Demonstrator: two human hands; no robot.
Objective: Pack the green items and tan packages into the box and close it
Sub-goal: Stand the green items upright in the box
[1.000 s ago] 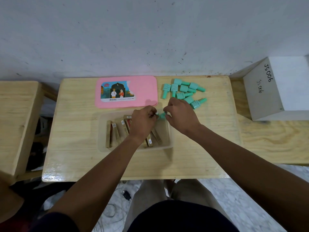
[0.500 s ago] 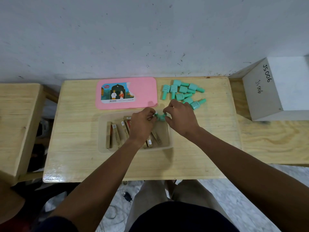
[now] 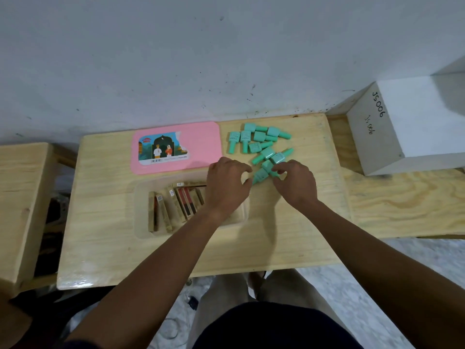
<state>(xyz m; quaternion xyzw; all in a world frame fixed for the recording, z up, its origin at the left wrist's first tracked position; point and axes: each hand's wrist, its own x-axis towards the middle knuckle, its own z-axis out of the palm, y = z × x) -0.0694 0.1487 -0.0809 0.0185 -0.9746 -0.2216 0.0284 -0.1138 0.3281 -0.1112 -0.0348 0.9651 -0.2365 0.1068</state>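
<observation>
A clear plastic box (image 3: pixel 141 210) sits mid-table with several tan packages (image 3: pixel 173 205) lying in it. Its pink lid (image 3: pixel 201 144) lies flat behind it. Several green bottles (image 3: pixel 259 139) are scattered at the back right of the table. My left hand (image 3: pixel 226 185) hovers over the box's right end, fingers curled and apart, with the fingertips touching the tip of a green bottle (image 3: pixel 260 175) just outside the box. My right hand (image 3: pixel 294 182) pinches another green bottle (image 3: pixel 273 173) at the near edge of the pile. The box's right part is hidden by my left hand.
The wooden table (image 3: pixel 276 235) has a second wooden surface (image 3: pixel 17 197) to its left and a plywood bench (image 3: pixel 402 202) to its right. A white box marked JS006 (image 3: pixel 372 137) stands on that bench. A white wall runs behind.
Both hands have moved from over the box's right end to the near edge of the green bottle pile. The green item held between them earlier is no longer seen over the box.
</observation>
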